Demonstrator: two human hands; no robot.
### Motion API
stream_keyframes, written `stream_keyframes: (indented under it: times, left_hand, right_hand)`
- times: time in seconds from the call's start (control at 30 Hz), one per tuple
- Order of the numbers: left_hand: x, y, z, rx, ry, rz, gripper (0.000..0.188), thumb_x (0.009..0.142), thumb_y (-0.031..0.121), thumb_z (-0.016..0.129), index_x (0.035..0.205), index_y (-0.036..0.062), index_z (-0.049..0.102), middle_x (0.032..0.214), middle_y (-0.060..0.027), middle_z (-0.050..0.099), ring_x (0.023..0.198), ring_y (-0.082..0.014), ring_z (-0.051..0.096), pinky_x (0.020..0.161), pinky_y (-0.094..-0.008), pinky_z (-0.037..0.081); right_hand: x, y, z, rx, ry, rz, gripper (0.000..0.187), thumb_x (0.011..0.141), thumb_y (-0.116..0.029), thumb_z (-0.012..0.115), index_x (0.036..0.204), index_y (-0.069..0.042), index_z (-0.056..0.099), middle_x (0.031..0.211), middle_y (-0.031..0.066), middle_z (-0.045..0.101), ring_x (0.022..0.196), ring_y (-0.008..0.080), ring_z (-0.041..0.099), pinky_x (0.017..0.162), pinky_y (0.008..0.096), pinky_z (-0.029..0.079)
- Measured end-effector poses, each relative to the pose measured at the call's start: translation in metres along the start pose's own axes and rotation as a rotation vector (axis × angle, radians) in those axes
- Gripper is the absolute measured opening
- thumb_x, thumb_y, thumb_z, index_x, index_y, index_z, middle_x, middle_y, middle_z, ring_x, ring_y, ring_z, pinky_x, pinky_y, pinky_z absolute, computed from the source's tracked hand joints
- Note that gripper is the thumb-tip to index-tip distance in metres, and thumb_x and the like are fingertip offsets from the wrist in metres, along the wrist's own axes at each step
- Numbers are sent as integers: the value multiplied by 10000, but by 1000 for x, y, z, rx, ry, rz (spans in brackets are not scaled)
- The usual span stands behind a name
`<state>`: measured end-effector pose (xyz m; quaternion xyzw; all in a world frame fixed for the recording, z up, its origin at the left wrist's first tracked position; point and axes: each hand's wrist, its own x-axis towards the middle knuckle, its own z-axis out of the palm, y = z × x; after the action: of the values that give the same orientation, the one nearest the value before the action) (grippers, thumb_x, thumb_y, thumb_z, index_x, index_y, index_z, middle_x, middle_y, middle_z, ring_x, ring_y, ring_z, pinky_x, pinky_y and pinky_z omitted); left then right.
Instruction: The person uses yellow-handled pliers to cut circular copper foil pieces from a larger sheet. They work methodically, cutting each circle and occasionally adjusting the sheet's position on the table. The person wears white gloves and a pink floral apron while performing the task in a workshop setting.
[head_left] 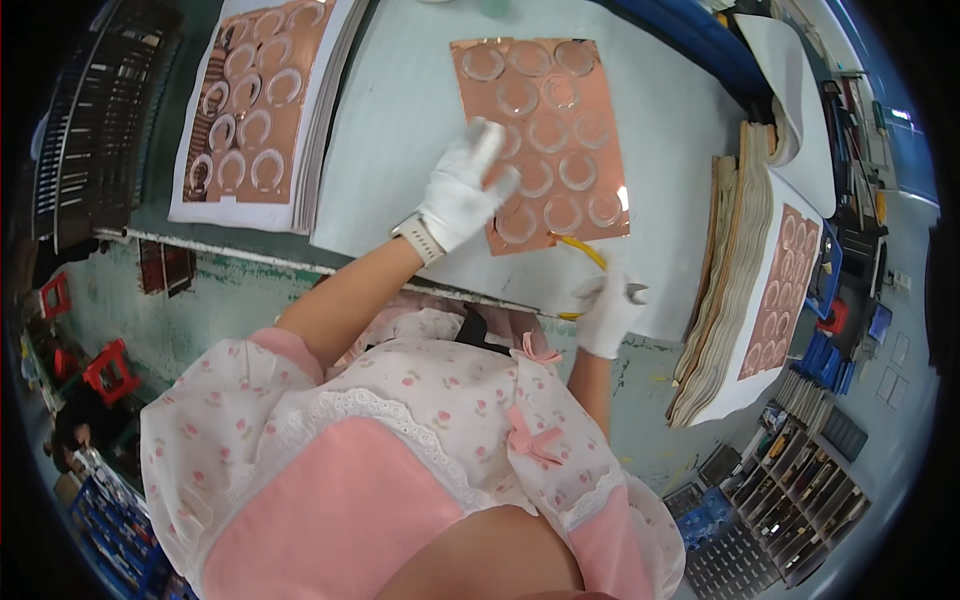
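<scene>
A copper-coloured sheet (553, 113) with rows of pale ring shapes lies on the pale tabletop. My left hand (465, 190), in a white glove, reaches over its left edge with thumb and fingers apart, holding nothing. My right hand (608, 315), also gloved in white, is closed at the table's front edge, below the sheet's lower right corner. It grips a yellow-handled tool (585, 251), one yellow arm of which reaches up to the sheet's lower edge. The glove hides much of the tool, so its exact kind is unclear.
To the left, a similar copper sheet (270, 130) tops a stack of white sheets. A thick pile of worn sheets (735, 270) rises at the right, with another patterned copper sheet (780, 290) beside it. Red stools (110, 370) stand on the floor at left; shelving (800, 490) is at lower right.
</scene>
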<state>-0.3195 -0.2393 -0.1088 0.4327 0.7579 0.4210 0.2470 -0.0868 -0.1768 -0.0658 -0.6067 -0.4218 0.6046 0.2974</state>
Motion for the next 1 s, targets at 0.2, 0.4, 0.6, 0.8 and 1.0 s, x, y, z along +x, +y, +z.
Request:
stream_keyframes:
  times: [0.2, 0.4, 0.6, 0.8, 1.0]
  left_hand:
    - [29, 11, -33, -1118, 174, -777, 330, 960, 133, 448, 1258, 2, 502, 1113, -89, 614, 909, -167, 620, 787, -313, 502]
    - [41, -3, -37, -923, -98, -720, 312, 925, 181, 534, 1202, 44, 568, 826, -30, 628, 621, -87, 552, 545, -208, 440]
    - [43, -23, -3, -333, 118, -84, 378, 874, 197, 595, 1230, 74, 567, 956, -87, 651, 670, -160, 588, 585, -304, 480]
    - [38, -2, -44, 490, -94, 524, 508, 804, 64, 524, 1306, 133, 479, 897, -88, 607, 735, -227, 611, 580, -373, 483]
    - [71, 10, -53, 688, -53, 824, 92, 788, 195, 576, 811, 122, 628, 744, -52, 565, 716, -240, 593, 552, -383, 460]
  right_hand:
    - [80, -33, -25, 387, -25, 206, 388, 946, -344, 460, 1012, 3, 620, 900, 68, 652, 540, 103, 525, 404, 189, 365]
    - [131, -26, -32, 368, -323, 426, 419, 958, -365, 429, 1059, 5, 599, 996, 106, 667, 472, 108, 483, 338, 195, 326]
    - [150, -14, -30, 543, -779, 426, 389, 974, -363, 401, 912, -29, 591, 898, 67, 665, 378, 68, 389, 289, 185, 252]
    - [149, 6, -47, 1085, -862, 219, 384, 976, -361, 409, 872, -44, 599, 770, 25, 640, 354, 43, 352, 281, 186, 273]
    - [156, 18, -55, 1378, -817, -57, 308, 964, -310, 456, 923, -46, 611, 878, 11, 659, 411, 39, 426, 340, 170, 405]
